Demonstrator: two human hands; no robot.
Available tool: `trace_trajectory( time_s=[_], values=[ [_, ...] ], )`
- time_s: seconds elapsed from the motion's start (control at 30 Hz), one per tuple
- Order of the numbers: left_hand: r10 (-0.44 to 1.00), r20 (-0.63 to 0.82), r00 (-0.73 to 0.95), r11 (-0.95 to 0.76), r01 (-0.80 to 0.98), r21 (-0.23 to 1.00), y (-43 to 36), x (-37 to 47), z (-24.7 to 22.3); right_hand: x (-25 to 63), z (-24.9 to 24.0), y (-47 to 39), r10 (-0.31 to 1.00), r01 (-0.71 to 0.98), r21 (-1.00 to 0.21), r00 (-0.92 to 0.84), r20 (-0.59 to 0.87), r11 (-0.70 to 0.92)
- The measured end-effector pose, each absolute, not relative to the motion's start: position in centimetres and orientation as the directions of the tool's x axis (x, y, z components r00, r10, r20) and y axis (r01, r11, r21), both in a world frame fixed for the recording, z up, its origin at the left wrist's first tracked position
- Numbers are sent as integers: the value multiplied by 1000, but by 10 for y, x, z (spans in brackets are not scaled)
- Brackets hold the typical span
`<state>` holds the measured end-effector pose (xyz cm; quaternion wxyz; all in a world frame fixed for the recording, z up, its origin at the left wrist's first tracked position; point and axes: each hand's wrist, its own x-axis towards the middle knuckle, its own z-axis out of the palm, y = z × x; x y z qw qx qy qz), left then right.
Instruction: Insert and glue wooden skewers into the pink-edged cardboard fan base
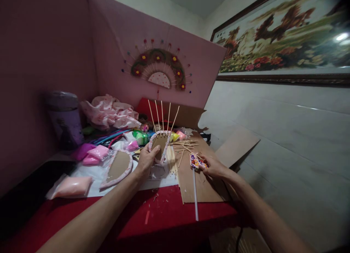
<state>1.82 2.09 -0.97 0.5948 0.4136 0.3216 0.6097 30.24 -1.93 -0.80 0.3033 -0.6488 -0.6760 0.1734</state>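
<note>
My left hand (pixel 149 158) is closed on a half-round cardboard piece (pixel 162 151) with a pink fabric-wrapped edge, thumb on its brown face. Several thin wooden sticks (pixel 162 116) fan upward from its curved edge. In my right hand (pixel 214 166) is a flower-patterned hot glue gun (pixel 198 162), held low over the brown cardboard. A long translucent glue stick (pixel 195 194) juts from it toward me. Its nozzle is hard to make out. A second half-round cardboard piece (pixel 119 167) with the same edging lies left of my left hand.
Loose wooden sticks (pixel 186 146) lie on a brown cardboard sheet (pixel 203 191). Bagged clay (pixel 73 186), pink cloth (pixel 109 112) and a purple tumbler (pixel 65 118) stand left. Behind, a pink board (pixel 109 38) bears a decorated fan (pixel 158 69). A red cloth (pixel 131 216) covers the table.
</note>
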Motion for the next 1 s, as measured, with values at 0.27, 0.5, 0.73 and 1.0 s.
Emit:
trace_trajectory(
  time_s=[0.27,0.5,0.73,1.0],
  values=[
    [993,115,11,-97,-461,882,21,19,-11,279,-8,-40,929,951,-292,19,371,98],
    [992,121,26,-96,-462,882,22,20,-12,279,-6,-36,930,916,-390,54,363,99],
    [995,94,43,-62,-474,879,19,21,-10,285,-4,-25,978,655,-739,-3,208,160],
    [991,118,56,-81,-440,894,21,22,-14,289,-3,-30,955,206,-975,296,-23,-87]
  ],
)
